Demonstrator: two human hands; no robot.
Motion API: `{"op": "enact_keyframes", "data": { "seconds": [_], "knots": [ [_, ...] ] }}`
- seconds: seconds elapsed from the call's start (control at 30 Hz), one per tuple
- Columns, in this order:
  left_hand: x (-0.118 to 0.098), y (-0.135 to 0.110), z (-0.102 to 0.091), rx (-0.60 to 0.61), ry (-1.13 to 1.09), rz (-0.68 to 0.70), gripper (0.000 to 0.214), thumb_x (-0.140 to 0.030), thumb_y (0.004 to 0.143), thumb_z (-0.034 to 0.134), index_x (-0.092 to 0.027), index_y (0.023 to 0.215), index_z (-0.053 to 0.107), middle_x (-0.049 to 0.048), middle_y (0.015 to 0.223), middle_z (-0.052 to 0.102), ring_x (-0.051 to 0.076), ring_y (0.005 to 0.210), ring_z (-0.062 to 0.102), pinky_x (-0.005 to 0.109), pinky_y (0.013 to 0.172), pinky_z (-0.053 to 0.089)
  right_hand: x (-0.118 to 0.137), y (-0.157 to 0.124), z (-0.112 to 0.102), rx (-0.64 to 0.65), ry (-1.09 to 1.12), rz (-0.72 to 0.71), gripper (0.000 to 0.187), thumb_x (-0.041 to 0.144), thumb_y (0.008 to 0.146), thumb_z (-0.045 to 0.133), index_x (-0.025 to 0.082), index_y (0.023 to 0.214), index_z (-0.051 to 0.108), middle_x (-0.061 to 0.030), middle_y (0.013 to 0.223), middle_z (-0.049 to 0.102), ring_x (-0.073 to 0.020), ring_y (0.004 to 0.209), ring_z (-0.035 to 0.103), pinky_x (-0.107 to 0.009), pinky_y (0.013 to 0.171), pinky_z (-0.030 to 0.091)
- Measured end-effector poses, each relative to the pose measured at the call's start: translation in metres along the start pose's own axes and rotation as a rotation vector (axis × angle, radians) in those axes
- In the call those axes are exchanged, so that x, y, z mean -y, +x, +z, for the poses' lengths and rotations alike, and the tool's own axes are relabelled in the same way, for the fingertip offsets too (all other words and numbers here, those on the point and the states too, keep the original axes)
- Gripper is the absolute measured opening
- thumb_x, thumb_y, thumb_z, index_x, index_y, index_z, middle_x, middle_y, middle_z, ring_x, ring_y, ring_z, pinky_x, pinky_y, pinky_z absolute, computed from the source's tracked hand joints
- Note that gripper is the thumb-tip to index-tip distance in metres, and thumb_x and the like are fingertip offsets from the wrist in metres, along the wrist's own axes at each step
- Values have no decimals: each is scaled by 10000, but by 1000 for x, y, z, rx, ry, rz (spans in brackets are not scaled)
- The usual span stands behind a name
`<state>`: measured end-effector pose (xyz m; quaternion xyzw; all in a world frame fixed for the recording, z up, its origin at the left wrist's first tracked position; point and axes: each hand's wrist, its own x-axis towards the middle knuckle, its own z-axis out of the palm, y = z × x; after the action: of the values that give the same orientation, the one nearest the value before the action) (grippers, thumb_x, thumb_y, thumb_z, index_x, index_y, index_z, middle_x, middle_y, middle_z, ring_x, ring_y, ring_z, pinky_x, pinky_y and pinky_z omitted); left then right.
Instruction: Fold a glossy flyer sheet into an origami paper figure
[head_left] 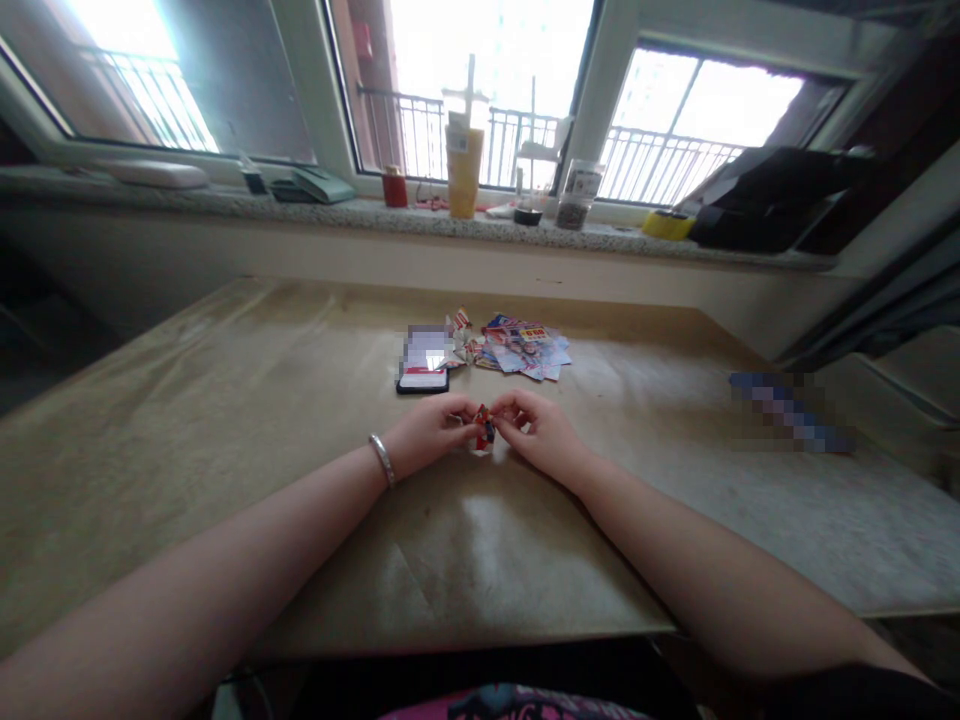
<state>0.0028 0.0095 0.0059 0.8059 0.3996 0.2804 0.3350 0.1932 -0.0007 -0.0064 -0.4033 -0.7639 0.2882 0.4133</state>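
Note:
My left hand (427,432) and my right hand (536,430) meet at the middle of the table (225,420), fingers pinched together. Between them they hold a small folded piece of red, white and blue printed paper (484,427), just above the tabletop. A silver bracelet (382,459) circles my left wrist. Behind the hands lies a loose heap of colourful printed paper pieces (521,350), and beside it a phone (423,380) with a dark edge lies flat.
A stone window sill (360,213) runs behind the table with a tall yellow cup (464,170), a red jar (394,187), a clear jar (579,195), a yellow tape roll (668,224) and a black bag (772,200). A blurred object (787,410) lies at the table's right.

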Motion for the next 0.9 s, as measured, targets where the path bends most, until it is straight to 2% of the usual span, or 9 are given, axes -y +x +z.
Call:
{"op": "enact_keyframes", "data": {
  "seconds": [0.1, 0.23, 0.4, 0.63, 0.73, 0.9],
  "knots": [
    [3, 0, 1, 45, 9, 21, 184, -311, 786, 583, -143, 773, 656, 29, 739, 658, 145, 694, 583, 231, 641, 438, 1, -1, 0, 21, 26, -3, 100, 191, 774, 565, 186, 866, 601, 13, 701, 588, -93, 588, 518, -214, 553, 424],
    [4, 0, 1, 63, 10, 32, 173, -292, 798, 570, -143, 801, 659, 28, 746, 654, 140, 695, 574, 227, 641, 427, 1, -1, 1, -2, -14, 20, 32, 204, 754, 589, 183, 771, 603, 13, 664, 582, -98, 578, 514, -218, 551, 423],
    [1, 0, 3, 15, 18, 37, 167, -301, 788, 575, -149, 762, 638, 15, 720, 635, 133, 676, 560, 220, 619, 416, 4, 0, 2, -16, -40, 65, 9, 175, 717, 583, 183, 722, 581, 14, 667, 580, -101, 589, 518, -222, 561, 428],
    [-2, 1, 3, -13, -95, 4, 161, -304, 785, 543, -149, 758, 576, -4, 684, 595, 113, 604, 528, 207, 554, 409, 2, 1, 3, -19, 62, 77, 30, 189, 716, 538, 194, 727, 510, 29, 662, 531, -100, 602, 498, -220, 562, 412],
    [-2, 0, 4, -4, -132, 6, 148, -294, 795, 515, -155, 749, 538, -24, 653, 553, 98, 574, 498, 195, 529, 387, -1, 1, 5, -28, 102, 79, 67, 192, 709, 545, 202, 746, 489, 49, 630, 493, -88, 555, 462, -213, 541, 394],
    [0, -1, 9, 26, -176, -18, 174, -332, 794, 518, -160, 769, 505, -32, 636, 523, 93, 551, 475, 197, 515, 372, 1, 0, 5, -22, 93, 40, 180, 167, 721, 542, 204, 897, 530, 66, 625, 480, -77, 522, 434, -208, 531, 387]
  ]
}}
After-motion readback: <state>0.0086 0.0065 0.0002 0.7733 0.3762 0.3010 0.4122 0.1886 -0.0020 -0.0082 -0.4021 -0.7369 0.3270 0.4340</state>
